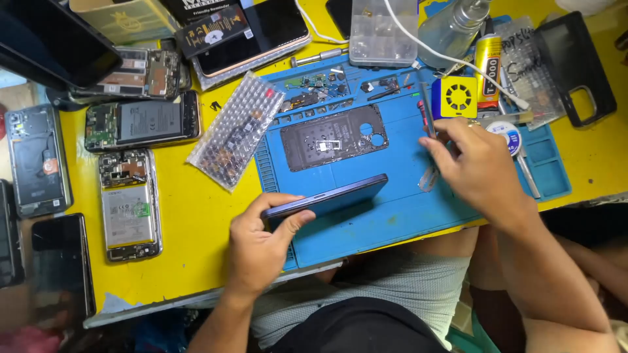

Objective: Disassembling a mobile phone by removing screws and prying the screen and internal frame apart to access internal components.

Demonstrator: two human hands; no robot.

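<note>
Bench point(196, 229), yellow top, w/ blue work mat point(392, 216) at near edge, centre-right.

1. Left hand point(258, 245) – near edge of mat; fingers clasped round end of dark blue phone point(327, 197), thumb over its top edge. Phone stood tilted on its long side, one edge resting on mat.
2. Right hand point(481, 163) – right part of mat; fingers pinched on a thin red-tipped tool point(424, 112) pointing toward far edge. Grip partly hidden by knuckles.
3. Dark back cover point(333, 137) – flat on mat, just beyond phone, camera cut-outs at its right end.
4. Bubble-wrap pouch point(235, 131) – lay diagonal, left of mat, overlapping mat's far-left corner.
5. Opened phones, approx. three point(140, 121) point(127, 202) point(36, 160) – left part of bench, boards and batteries showing.
6. Small circuit parts point(320, 82) – in mat's far tray slots.
7. Yellow square part w/ round vent point(459, 96) – far-right of mat; yellow glue tube point(487, 65) beyond it.
8. Clear parts box point(383, 29) – far edge, white cable point(451, 59) crossing it.
9. Black phone case point(579, 65) – far-right corner.
</note>
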